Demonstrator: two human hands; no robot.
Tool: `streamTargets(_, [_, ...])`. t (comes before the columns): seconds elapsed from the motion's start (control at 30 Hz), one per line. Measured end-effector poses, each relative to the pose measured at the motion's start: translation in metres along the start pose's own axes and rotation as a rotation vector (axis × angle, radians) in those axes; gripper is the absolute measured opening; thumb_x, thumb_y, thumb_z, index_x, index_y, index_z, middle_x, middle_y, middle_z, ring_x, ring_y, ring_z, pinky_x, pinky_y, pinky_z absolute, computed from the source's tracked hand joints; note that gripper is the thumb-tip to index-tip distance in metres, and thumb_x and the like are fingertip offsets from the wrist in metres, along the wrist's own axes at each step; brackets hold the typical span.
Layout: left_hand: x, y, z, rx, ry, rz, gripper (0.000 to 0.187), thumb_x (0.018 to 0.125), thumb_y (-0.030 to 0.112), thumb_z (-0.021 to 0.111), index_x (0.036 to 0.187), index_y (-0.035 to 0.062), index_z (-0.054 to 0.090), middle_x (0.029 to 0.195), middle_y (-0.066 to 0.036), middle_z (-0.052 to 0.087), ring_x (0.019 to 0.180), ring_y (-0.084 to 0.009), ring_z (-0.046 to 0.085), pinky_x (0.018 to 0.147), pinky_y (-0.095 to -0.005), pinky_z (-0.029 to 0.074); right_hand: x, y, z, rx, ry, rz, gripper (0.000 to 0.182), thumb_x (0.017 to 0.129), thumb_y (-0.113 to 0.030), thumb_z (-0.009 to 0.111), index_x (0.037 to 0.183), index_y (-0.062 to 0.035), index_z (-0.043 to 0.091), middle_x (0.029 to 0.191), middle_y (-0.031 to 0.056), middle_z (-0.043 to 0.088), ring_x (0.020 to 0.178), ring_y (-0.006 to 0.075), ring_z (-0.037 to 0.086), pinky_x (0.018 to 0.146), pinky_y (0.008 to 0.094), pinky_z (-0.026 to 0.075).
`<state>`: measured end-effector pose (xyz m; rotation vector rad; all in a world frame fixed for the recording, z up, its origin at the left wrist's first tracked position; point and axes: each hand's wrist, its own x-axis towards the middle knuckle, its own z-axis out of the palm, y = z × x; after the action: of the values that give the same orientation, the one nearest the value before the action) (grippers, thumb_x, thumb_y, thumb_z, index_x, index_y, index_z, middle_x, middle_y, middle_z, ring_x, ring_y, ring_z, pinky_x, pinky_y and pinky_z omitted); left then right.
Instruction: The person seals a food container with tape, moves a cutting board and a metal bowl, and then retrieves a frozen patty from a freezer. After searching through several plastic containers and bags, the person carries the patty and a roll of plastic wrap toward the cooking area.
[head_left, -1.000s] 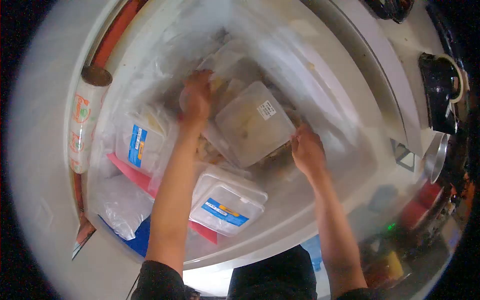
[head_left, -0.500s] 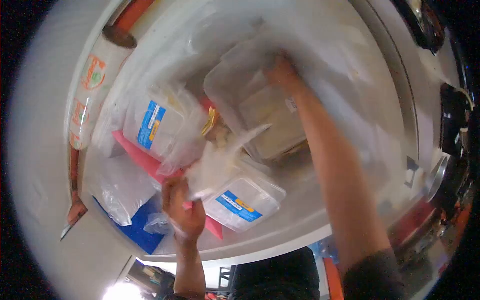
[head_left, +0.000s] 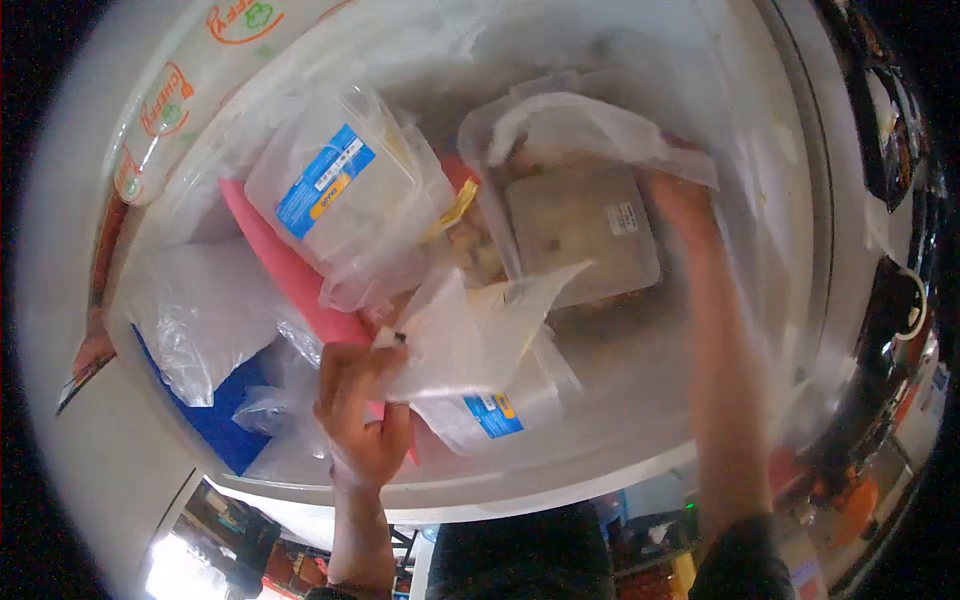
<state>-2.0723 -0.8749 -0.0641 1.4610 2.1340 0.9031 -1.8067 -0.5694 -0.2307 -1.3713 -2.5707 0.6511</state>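
Note:
Pinched between the fingers of my left hand (head_left: 362, 415) is a translucent white plastic piece (head_left: 460, 345), held above a clear container with a blue and orange label (head_left: 493, 415). My right hand (head_left: 685, 190) is at the right end of a frosted plastic strip or bag (head_left: 600, 125); motion blurs the fingers and what they grip cannot be made out. Just left of that hand lies a frosted rectangular container with a small white label (head_left: 575, 230).
A labelled clear container (head_left: 345, 190) stands upper left, beside a pink sheet (head_left: 270, 245). Clear bags (head_left: 200, 310) and a blue item (head_left: 205, 420) lie at the left. The white chest's front rim (head_left: 500, 497) curves below; a printed roll (head_left: 165, 100) is at upper left.
The view has shifted. My right hand has moved down and right, and the frosted plastic near it is spread across the container. My left hand still holds its plastic, now wider open.

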Motion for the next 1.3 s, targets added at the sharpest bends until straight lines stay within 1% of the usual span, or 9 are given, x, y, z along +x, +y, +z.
streamTargets(0.27, [0.07,0.01,0.021,0.14,0.056,0.1,0.033,0.087,0.003,0.066,0.119,-0.0031,0.059,0.12,-0.02,0.062,0.112,-0.035,0.059,0.1,-0.0433,0.044,-0.066,-0.009,-0.084,-0.145,0.137,0.272,0.04,0.094,-0.022,0.059,0.132,-0.0094,0.057,0.109,0.0182,0.068,0.096,0.039,0.065,0.082,0.0478,0.052])
streamTargets(0.37, [0.103,0.024,0.032,0.186,0.108,0.114,0.03,0.09,0.003,0.062,0.12,-0.0029,0.06,0.119,-0.018,0.064,0.113,-0.0332,0.06,0.101,-0.042,0.044,-0.104,0.055,-0.061,-0.328,0.73,-0.461,0.019,0.086,-0.008,0.061,0.104,-0.0046,0.064,0.106,0.0124,0.067,0.101,0.0286,0.064,0.085,0.0321,0.048])
streamTargets(0.43, [0.12,0.032,0.044,0.208,0.115,0.152,0.03,0.091,0.003,0.06,0.12,-0.0026,0.061,0.119,-0.017,0.065,0.113,-0.032,0.06,0.101,-0.0413,0.044,-0.143,-0.008,-0.11,-0.358,-0.343,0.379,0.022,0.088,-0.019,0.059,0.103,-0.0045,0.051,0.101,0.0124,0.059,0.102,0.0237,0.063,0.086,0.0333,0.049])
streamTargets(0.47, [0.127,0.034,0.052,0.195,0.121,0.185,0.031,0.087,-0.003,0.057,0.118,-0.0004,0.061,0.116,-0.016,0.066,0.111,-0.0324,0.061,0.099,-0.0414,0.045,-0.158,-0.019,-0.11,-0.359,-0.336,0.39,0.022,0.088,-0.019,0.059,0.103,-0.0045,0.051,0.101,0.0124,0.059,0.102,0.0237,0.063,0.086,0.0333,0.049])
streamTargets(0.53, [0.134,0.036,0.068,0.179,0.119,0.22,0.036,0.082,-0.01,0.055,0.115,0.0018,0.061,0.114,-0.015,0.067,0.109,-0.0329,0.062,0.097,-0.0415,0.047,-0.184,-0.031,-0.104,1.37,0.034,0.489,0.022,0.095,-0.016,0.055,0.106,0.0003,0.064,0.105,0.0051,0.062,0.099,0.0136,0.059,0.087,0.025,0.045])
streamTargets(0.6, [0.141,0.032,0.078,0.197,0.106,0.205,0.038,0.081,-0.012,0.053,0.115,0.002,0.062,0.114,-0.014,0.067,0.11,-0.0319,0.063,0.099,-0.0403,0.046,-0.201,-0.03,-0.094,0.795,0.097,0.017,0.026,0.091,-0.007,0.058,0.114,-0.0036,0.07,0.105,0.008,0.063,0.103,0.0185,0.062,0.086,0.0267,0.048])
streamTargets(0.77, [0.137,0.023,0.086,0.198,0.142,0.168,0.04,0.078,-0.013,0.053,0.114,0.0014,0.063,0.114,-0.014,0.068,0.111,-0.031,0.063,0.1,-0.0391,0.046,-0.24,-0.032,-0.055,0.698,-0.095,0.195,0.064,0.073,0.014,0.063,0.127,-0.0193,0.07,0.113,0.0042,0.057,0.102,0.0206,0.061,0.085,0.0276,0.052])
streamTargets(1.17, [0.128,0.007,0.077,0.115,0.233,0.103,0.036,0.08,-0.006,0.059,0.115,0.0013,0.063,0.116,-0.011,0.066,0.114,-0.0282,0.061,0.101,-0.0386,0.046,-0.246,-0.058,-0.063,0.45,-0.166,0.124,0.054,0.083,-0.002,0.072,0.134,-0.0188,0.063,0.12,0.0076,0.056,0.109,0.0231,0.058,0.088,0.0329,0.052])
streamTargets(1.3, [0.148,0.01,0.09,0.093,0.151,0.179,0.035,0.087,0.002,0.06,0.122,0.0025,0.062,0.126,-0.012,0.063,0.12,-0.0293,0.058,0.105,-0.0393,0.044,-0.241,-0.073,-0.102,1.162,-0.179,0.536,0.043,0.091,-0.012,0.068,0.133,-0.007,0.06,0.128,0.0102,0.058,0.114,0.022,0.059,0.092,0.0319,0.049])
